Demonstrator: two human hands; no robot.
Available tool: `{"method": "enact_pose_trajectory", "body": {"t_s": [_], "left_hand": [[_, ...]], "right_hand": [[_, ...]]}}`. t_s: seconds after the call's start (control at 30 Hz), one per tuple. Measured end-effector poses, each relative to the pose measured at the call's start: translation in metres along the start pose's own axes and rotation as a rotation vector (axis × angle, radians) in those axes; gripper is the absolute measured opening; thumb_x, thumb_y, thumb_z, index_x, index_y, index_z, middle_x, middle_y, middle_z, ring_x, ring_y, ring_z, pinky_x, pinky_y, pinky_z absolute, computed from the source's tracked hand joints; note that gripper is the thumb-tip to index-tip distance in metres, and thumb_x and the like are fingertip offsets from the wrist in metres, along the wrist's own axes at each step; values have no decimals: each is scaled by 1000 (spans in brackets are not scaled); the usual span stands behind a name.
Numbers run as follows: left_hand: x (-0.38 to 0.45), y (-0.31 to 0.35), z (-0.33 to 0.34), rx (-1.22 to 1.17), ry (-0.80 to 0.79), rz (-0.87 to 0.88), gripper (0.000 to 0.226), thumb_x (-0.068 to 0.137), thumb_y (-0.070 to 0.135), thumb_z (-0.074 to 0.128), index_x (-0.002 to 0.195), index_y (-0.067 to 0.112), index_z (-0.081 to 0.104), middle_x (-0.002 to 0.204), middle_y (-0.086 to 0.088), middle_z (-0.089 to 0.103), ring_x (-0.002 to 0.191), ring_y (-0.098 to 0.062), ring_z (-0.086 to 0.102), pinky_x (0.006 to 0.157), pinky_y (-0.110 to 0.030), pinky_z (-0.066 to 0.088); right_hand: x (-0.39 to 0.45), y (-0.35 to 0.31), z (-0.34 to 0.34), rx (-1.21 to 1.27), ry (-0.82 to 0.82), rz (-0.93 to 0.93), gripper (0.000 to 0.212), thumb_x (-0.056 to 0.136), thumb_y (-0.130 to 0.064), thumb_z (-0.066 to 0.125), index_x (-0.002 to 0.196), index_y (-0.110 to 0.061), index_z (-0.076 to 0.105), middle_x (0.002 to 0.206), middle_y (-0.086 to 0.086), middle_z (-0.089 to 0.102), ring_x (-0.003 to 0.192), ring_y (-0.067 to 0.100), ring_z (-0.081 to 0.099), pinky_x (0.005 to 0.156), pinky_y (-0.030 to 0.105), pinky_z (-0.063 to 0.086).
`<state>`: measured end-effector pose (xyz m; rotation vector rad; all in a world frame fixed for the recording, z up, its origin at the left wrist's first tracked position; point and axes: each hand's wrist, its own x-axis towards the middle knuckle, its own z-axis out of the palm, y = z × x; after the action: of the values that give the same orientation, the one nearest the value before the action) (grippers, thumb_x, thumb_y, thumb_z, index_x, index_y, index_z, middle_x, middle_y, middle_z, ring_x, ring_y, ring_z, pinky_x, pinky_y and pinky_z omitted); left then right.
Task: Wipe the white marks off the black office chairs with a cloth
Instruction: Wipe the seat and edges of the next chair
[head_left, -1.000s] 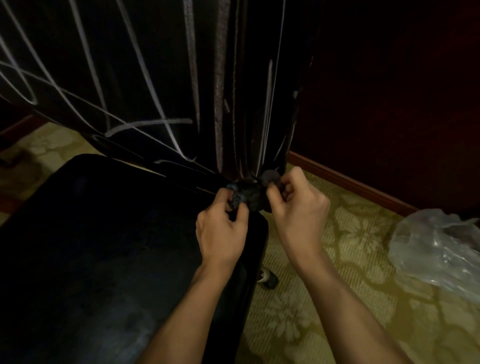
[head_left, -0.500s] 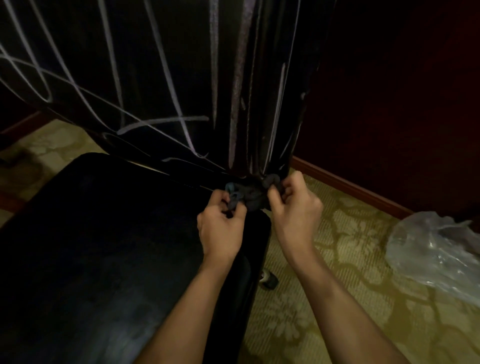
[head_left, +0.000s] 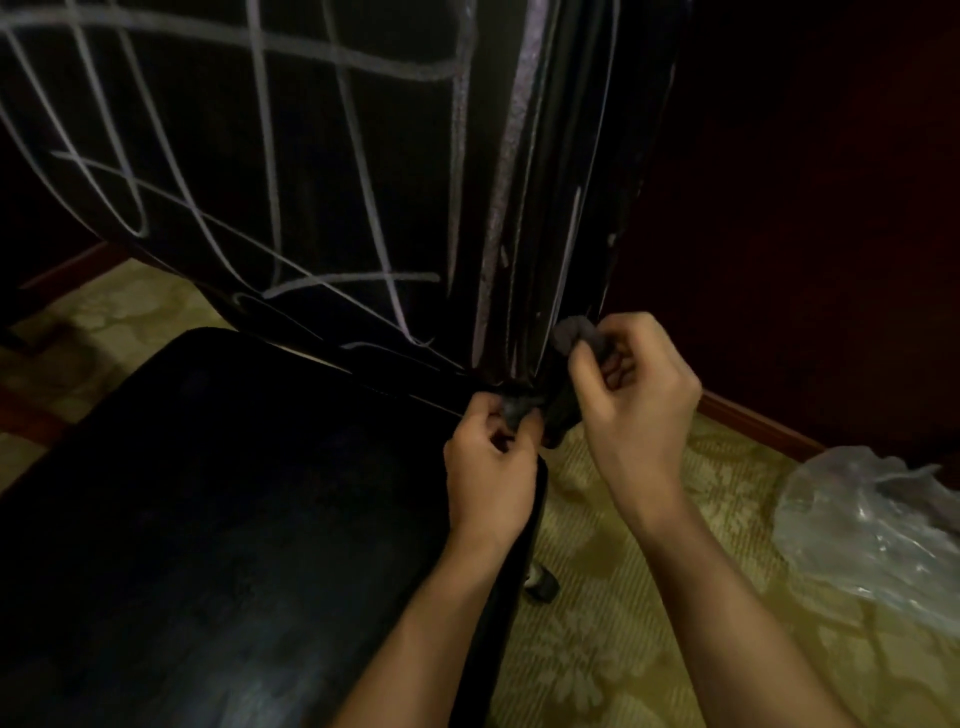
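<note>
The dark cloth (head_left: 563, 402) is stretched between both hands at the lower right corner of the black chair back (head_left: 363, 156), where it meets the seat (head_left: 208, 519). The left hand (head_left: 491, 467) pinches one bunched end low down, and the right hand (head_left: 634, 395) has its grip curled round the other end, held higher. White marks (head_left: 270, 130) (looping, crossing lines) cover the back; a clear plastic bag (head_left: 872, 525) lies on the patterned carpet (head_left: 623, 623) to the right.

Right hand (head_left: 631, 395) now higher and apart from left hand (head_left: 491, 457), dark cloth (head_left: 563, 400) stretched between.
</note>
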<state>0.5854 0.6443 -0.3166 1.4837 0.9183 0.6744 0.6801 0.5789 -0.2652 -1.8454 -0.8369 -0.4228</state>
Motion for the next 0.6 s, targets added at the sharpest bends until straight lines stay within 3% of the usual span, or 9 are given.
{"method": "enact_pose_trajectory", "body": {"t_s": [0.2, 0.37, 0.47, 0.53, 0.6], "left_hand": [[-15, -21, 9, 46, 90, -186, 8, 86, 25, 69, 84, 27, 62, 77, 4, 71, 77, -15, 70, 77, -49, 58], [-19, -2, 13, 105, 74, -20, 5, 89, 30, 67, 89, 29, 62, 81, 9, 70, 85, -13, 67, 81, -41, 55], [-24, 22, 25, -6, 83, 60, 5, 90, 30, 67, 94, 28, 64, 84, 13, 72, 87, -6, 68, 79, -28, 54], [-26, 23, 33, -135, 123, 3, 6, 91, 20, 69, 91, 25, 67, 81, 9, 73, 77, -1, 68, 73, -21, 54], [-26, 12, 39, -201, 182, -116, 6, 91, 19, 70, 87, 21, 67, 73, 3, 71, 68, -8, 67, 70, -29, 54]], "right_hand": [[-33, 35, 13, 20, -132, 93, 15, 86, -11, 67, 92, -16, 54, 80, -8, 49, 64, 2, 45, 59, 19, 34], [-3, 13, -7, 23, -124, -24, 11, 87, -8, 69, 89, -10, 58, 80, -3, 53, 67, 9, 50, 58, 23, 40], [23, -5, -18, 84, -65, -102, 11, 89, -7, 68, 93, -11, 58, 84, -5, 53, 70, 2, 50, 62, 12, 37], [21, -3, -15, 124, -69, -65, 17, 90, -9, 67, 96, -18, 54, 86, -5, 54, 72, 3, 51, 63, 14, 39], [8, 9, -8, 156, -86, 3, 22, 89, -13, 66, 98, -25, 49, 86, -8, 53, 72, 5, 52, 61, 19, 40]]}}
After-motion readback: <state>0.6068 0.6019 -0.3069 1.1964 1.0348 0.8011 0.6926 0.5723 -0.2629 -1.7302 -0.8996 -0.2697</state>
